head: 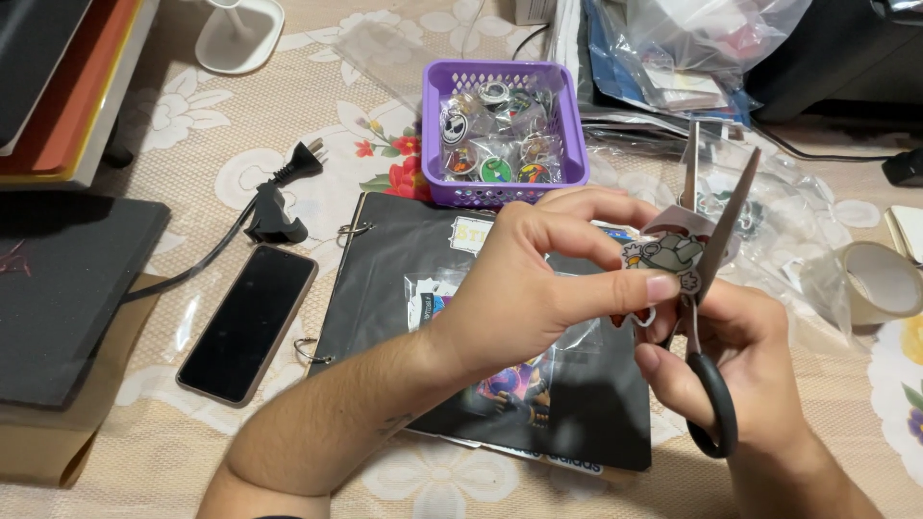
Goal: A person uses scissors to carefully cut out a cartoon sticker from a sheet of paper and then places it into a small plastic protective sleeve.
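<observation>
Black-handled scissors [710, 288] in the right hand [740, 356], blades open around a cartoon sticker cutout [663, 258] pinched by left-hand [529, 279] fingertips [661, 286]; trimming appears partly done.

Single view: camera on my head, facing down and forward, close above my hands over the table [192, 154].

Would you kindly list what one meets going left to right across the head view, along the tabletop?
Dark book stack → black smartphone → black ring binder → left hand holding paper cutout → right hand with scissors → tape roll.
</observation>
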